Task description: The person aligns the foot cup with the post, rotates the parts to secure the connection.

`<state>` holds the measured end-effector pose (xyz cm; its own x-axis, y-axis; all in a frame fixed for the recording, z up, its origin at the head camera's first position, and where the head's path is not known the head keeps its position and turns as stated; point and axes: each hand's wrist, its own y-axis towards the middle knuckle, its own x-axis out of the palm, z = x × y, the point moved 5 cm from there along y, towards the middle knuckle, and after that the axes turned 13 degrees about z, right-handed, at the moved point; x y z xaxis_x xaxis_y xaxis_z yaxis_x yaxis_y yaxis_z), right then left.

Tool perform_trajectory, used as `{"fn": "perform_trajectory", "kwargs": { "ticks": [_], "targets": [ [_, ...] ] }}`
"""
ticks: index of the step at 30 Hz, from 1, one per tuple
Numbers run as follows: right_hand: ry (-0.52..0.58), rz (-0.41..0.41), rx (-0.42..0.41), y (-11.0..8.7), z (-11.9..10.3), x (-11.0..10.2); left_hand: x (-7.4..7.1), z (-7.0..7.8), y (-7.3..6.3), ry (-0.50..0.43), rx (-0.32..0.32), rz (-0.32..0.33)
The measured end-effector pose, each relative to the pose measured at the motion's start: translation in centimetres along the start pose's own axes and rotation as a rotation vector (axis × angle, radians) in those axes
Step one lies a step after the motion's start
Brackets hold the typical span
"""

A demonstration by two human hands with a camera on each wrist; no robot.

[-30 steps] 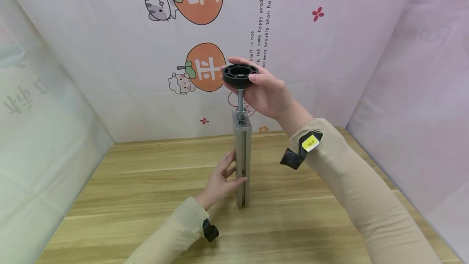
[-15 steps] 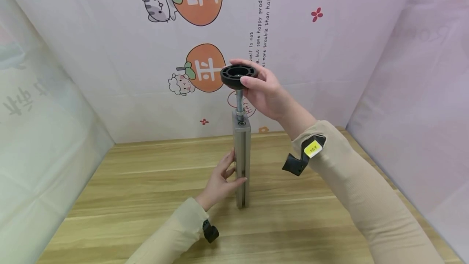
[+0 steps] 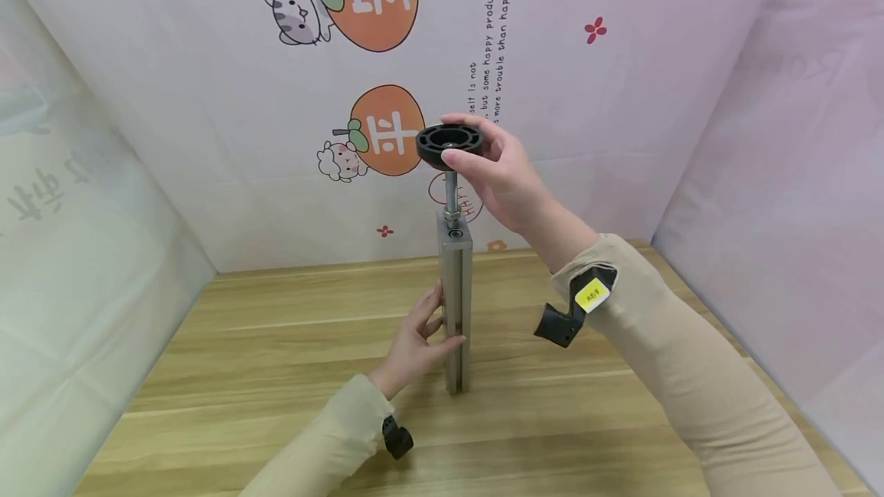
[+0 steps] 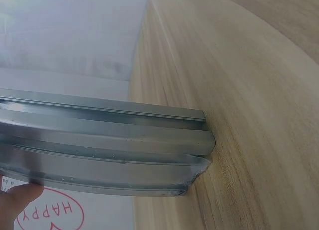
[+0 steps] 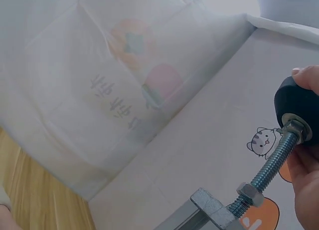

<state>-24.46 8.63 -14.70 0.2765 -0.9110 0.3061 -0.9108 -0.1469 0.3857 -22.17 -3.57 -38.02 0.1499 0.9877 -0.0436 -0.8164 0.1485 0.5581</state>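
An aluminium extrusion profile [image 3: 453, 290] stands upright on the wooden table. My left hand [image 3: 410, 350] grips its lower half from the left, thumb across the near side; in the left wrist view a fingertip [image 4: 22, 195] lies along the grooved profile. From the end plate [image 5: 212, 207] on top rises a threaded stud [image 5: 271, 165] with a hex nut [image 5: 249, 194] on it. Crowning the stud is a black round levelling foot [image 3: 430, 153], its hollow face up. My right hand [image 3: 507, 184] holds this foot by the rim, thumb in front and fingers behind.
Printed white cloth [image 3: 552, 98] hangs behind the wooden table [image 3: 290, 343], and more cloth [image 3: 90, 198] closes off both sides. Each sleeve carries a black wrist camera mount, the right mount [image 3: 580, 301] with a yellow label.
My right thumb has moved left along the near rim of the levelling foot, and the right wrist has shifted slightly right and down. My left hand and the profile stay in place.
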Motion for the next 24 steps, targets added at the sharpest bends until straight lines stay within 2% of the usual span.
{"fn": "perform_trajectory", "kwargs": {
  "ticks": [10,17,24],
  "targets": [
    [-0.315,0.181,-0.057,-0.6,-0.8,0.2,0.1,0.2,0.0,0.003,0.023,-0.001],
    [-0.413,0.251,-0.091,-0.8,-0.9,0.3,0.1,0.0,-0.1,0.007,0.016,-0.004],
    [-0.494,0.271,-0.193,-0.9,-1.2,0.4,0.1,0.0,-0.1,0.014,0.008,-0.007]
  ]
}}
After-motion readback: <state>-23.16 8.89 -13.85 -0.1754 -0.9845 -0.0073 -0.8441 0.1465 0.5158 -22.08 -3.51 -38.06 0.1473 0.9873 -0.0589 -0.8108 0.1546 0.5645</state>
